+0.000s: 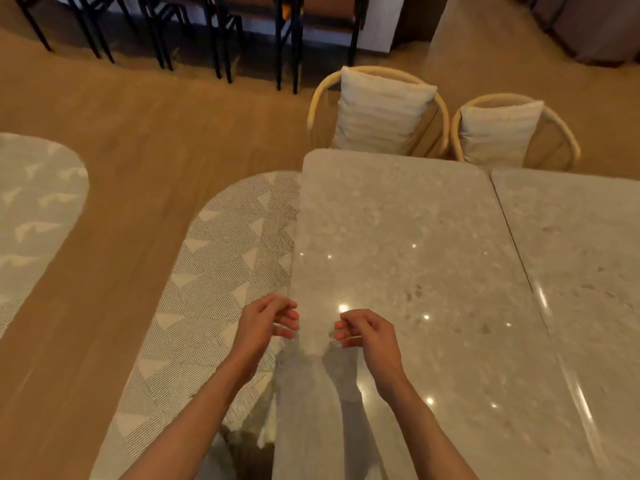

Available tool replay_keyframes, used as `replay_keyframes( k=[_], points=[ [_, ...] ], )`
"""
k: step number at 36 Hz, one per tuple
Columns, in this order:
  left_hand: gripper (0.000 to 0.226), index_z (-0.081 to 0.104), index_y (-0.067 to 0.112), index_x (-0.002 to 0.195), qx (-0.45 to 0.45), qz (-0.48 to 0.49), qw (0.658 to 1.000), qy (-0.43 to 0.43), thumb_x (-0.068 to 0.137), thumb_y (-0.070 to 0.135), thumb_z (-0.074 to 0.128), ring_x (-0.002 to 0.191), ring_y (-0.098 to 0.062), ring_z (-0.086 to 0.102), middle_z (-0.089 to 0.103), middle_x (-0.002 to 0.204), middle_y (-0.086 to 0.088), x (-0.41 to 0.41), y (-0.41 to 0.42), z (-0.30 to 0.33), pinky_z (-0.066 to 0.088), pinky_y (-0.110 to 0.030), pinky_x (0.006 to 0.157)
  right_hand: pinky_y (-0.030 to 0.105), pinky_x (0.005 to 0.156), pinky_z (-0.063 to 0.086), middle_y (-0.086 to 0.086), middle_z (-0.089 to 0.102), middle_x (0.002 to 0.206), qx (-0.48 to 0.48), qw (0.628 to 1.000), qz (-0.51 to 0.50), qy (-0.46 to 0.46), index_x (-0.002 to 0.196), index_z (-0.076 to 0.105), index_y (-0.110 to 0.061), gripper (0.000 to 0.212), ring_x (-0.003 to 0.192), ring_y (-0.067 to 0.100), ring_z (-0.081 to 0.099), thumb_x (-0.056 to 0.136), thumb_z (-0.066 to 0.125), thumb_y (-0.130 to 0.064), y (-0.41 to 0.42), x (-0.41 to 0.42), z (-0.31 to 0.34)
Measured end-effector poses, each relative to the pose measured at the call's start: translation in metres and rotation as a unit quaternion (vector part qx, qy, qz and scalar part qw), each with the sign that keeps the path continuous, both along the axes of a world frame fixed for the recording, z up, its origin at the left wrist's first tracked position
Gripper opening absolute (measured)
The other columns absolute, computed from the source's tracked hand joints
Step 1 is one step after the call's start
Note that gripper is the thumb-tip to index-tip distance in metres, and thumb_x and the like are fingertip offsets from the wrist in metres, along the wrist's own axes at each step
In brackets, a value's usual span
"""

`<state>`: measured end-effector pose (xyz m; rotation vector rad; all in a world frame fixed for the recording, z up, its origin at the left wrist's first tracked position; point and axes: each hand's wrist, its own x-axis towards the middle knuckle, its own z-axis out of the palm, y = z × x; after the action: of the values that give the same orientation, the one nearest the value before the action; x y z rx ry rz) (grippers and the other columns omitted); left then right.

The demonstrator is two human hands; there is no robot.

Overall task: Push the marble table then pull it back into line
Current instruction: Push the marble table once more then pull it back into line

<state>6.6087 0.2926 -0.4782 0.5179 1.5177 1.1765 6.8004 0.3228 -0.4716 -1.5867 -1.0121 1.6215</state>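
Note:
A grey speckled marble table (pixel 398 237) fills the middle and right of the view, with its left edge running down the frame. A narrow dark gap separates it from a second matching table (pixel 581 244) on the right. My left hand (pixel 265 323) hovers just off the table's left edge, fingers loosely curled and apart, holding nothing. Above the tabletop near that edge, my right hand (pixel 365 332) is raised with curled fingers, also holding nothing. Neither hand touches the table.
A patterned oval rug (pixel 214 271) lies under the table's left side on the wooden floor. Two rattan chairs with cream cushions (pixel 377 112) (pixel 498 133) stand at the far edge. Black-legged stools (pixel 221 36) line the back. Another rug (pixel 34 209) lies far left.

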Motion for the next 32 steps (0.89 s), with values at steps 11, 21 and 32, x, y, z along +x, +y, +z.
replay_keyframes(
  k=[11, 21, 32],
  points=[
    [0.023, 0.071, 0.005, 0.083, 0.079, -0.095, 0.992, -0.010, 0.097, 0.011, 0.054, 0.074, -0.026, 0.064, 0.069, 0.080, -0.013, -0.203, 0.096, 0.032, 0.056, -0.035, 0.063, 0.021, 0.059, 0.056, 0.010, 0.075, 0.077, 0.060, 0.985, -0.158, 0.012, 0.091, 0.071, -0.004, 0.019, 0.065, 0.017, 0.068, 0.097, 0.054, -0.005, 0.049, -0.206, 0.001],
    [0.026, 0.075, 0.013, 0.077, 0.098, -0.123, 0.987, 0.030, 0.095, 0.015, 0.056, 0.074, -0.024, 0.066, 0.071, 0.077, -0.008, -0.314, 0.164, 0.089, 0.057, -0.032, 0.062, 0.023, 0.063, 0.057, 0.008, 0.076, 0.081, 0.129, 0.976, -0.173, 0.034, 0.091, 0.074, -0.008, 0.019, 0.068, 0.015, 0.069, 0.098, 0.056, -0.008, 0.123, -0.288, 0.081],
    [0.019, 0.077, 0.018, 0.074, 0.147, -0.142, 0.978, 0.045, 0.082, 0.026, 0.061, 0.068, -0.017, 0.068, 0.072, 0.076, -0.007, -0.359, 0.353, 0.104, 0.058, -0.028, 0.059, 0.023, 0.060, 0.058, 0.009, 0.077, 0.080, 0.143, 0.947, -0.281, 0.061, 0.093, 0.074, -0.005, 0.021, 0.068, 0.016, 0.069, 0.098, 0.054, -0.009, 0.289, -0.299, 0.077]
  ],
)
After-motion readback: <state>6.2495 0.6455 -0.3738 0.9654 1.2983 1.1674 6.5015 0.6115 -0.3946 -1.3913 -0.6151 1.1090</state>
